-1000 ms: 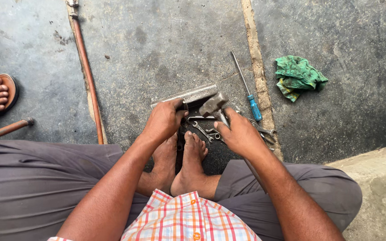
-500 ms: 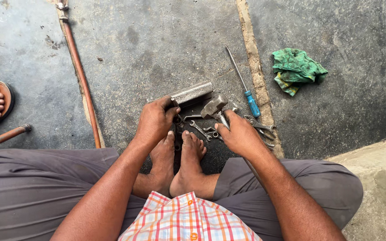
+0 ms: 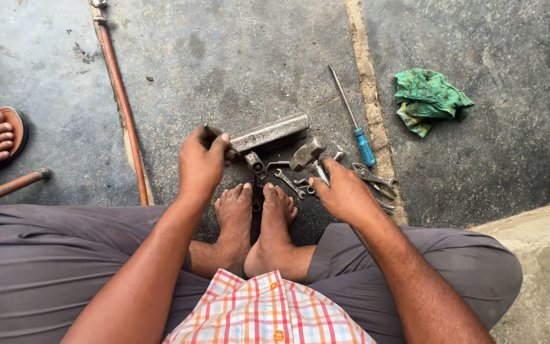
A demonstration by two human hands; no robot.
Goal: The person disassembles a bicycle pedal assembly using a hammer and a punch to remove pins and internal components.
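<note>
Steel bar (image 3: 268,132): left hand (image 3: 202,162) closed on a small dark tool at its end; right hand (image 3: 345,194) closed on hammer (image 3: 310,156). Best struck squarely, bar steadied.

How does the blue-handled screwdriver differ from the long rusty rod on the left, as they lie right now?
The screwdriver is short, with a thin grey shaft and a blue handle; the rusty rod is far longer, reddish-brown all along, with a metal fitting at its far end. The screwdriver lies right of the hammer that the right hand grips; the rod lies left of the left hand. Neither hand touches either. Both rest flat on the concrete floor, running away from the person.
</note>
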